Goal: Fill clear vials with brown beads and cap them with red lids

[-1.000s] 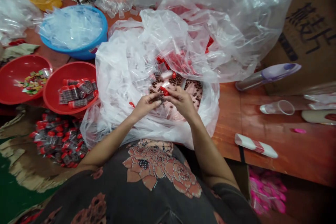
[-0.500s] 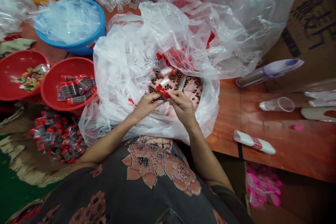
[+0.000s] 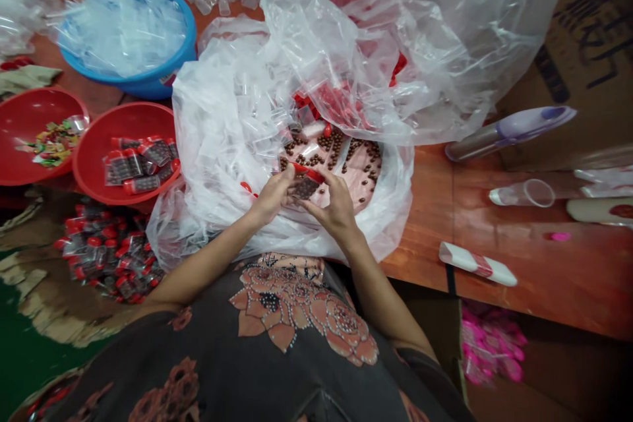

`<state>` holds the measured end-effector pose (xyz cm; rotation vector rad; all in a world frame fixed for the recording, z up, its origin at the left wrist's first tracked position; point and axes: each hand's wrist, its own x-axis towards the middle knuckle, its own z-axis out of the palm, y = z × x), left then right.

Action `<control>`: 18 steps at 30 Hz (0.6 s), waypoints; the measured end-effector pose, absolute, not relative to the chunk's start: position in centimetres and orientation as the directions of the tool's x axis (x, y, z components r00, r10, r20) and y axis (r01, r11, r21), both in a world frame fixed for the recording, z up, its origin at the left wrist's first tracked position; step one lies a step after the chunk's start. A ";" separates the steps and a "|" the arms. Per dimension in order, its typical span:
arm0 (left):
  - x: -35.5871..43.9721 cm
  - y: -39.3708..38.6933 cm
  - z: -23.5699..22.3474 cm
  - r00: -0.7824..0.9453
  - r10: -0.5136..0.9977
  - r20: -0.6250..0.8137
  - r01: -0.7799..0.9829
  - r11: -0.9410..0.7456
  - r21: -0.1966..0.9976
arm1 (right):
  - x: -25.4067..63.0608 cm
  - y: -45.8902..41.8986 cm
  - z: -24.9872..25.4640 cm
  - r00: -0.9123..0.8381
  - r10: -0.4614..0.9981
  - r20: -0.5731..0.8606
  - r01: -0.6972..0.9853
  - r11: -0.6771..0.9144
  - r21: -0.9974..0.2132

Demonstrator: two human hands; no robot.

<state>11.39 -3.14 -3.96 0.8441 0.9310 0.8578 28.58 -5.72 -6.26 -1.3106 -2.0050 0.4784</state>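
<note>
Both hands gripped one small clear container [image 3: 304, 188] between them, filled with brown balls and topped by a red cap [image 3: 310, 173]. The left hand [image 3: 271, 198] pinched its left side; the right hand [image 3: 338, 206] had thumb and fingers curved about its right side. Just beyond and partly under the hands lay a pink surface [image 3: 353, 190] scattered with loose brown balls [image 3: 337, 140]. Past that sat red pieces [image 3: 305, 104], partly under a crumpled clear plastic bag [image 3: 316, 30]. Farther out to the left of the hands, a red bowl [image 3: 96, 151] held more filled containers [image 3: 155, 151], and a blue basin [image 3: 148, 84] stood behind it, heaped with clear plastic pieces [image 3: 126, 26]. To the right of the hands, a clear cup [image 3: 538, 194] lay on its side on the red-brown table [image 3: 420, 217], with a white packet [image 3: 455, 255] nearer the person.
</note>
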 end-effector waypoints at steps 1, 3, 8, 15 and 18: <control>11.4 -3.1 -3.9 0.382 0.854 -0.353 -0.277 0.471 0.838 | 28.5 -5.9 -6.3 -0.266 0.904 0.336 0.657 0.425 -0.623; 11.3 -2.9 -3.7 0.471 0.787 -0.399 -0.317 0.573 0.756 | 28.4 -6.3 -6.3 -0.302 0.903 0.306 0.674 0.429 -0.601; 11.4 -3.0 -3.4 0.502 0.703 -0.503 -0.365 0.700 0.614 | 27.9 -7.1 -5.9 -0.385 0.861 0.333 0.688 0.508 -0.518; 11.9 -3.6 -3.1 0.479 0.713 -0.512 -0.354 0.690 0.631 | 27.9 -7.0 -5.5 -0.385 0.861 0.332 0.708 0.507 -0.492; 12.1 -3.8 -3.1 0.490 0.707 -0.510 -0.327 0.691 0.645 | 27.9 -6.8 -5.3 -0.437 0.849 0.297 0.700 0.528 -0.480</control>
